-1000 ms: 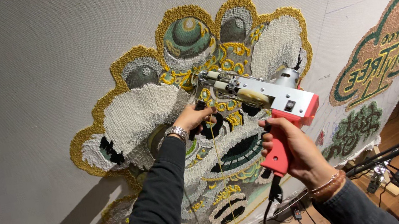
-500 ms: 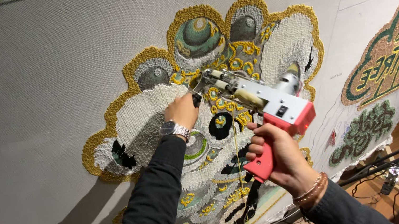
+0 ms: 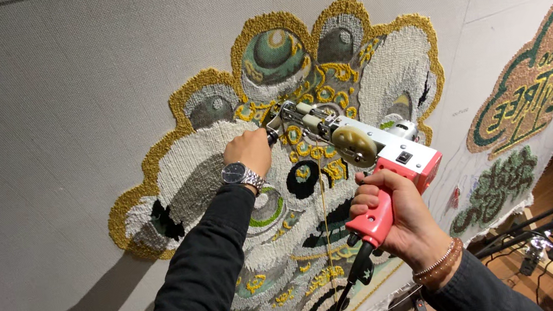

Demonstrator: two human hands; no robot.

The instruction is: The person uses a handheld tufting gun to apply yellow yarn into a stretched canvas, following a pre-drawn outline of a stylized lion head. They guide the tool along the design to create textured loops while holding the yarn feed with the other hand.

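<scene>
Stretched upright across the view, a pale cloth carries a half-filled lion-face design in yellow, white and green yarn, with other tufted pieces further right. Against it the tufting gun is pressed needle-first, so both hands share the load. Down low, the right hand is clenched around the pink grip, carrying the weight. Up front, the left hand, watch on wrist, grasps the front handle to steady the tip. A yarn strand hangs below.
</scene>
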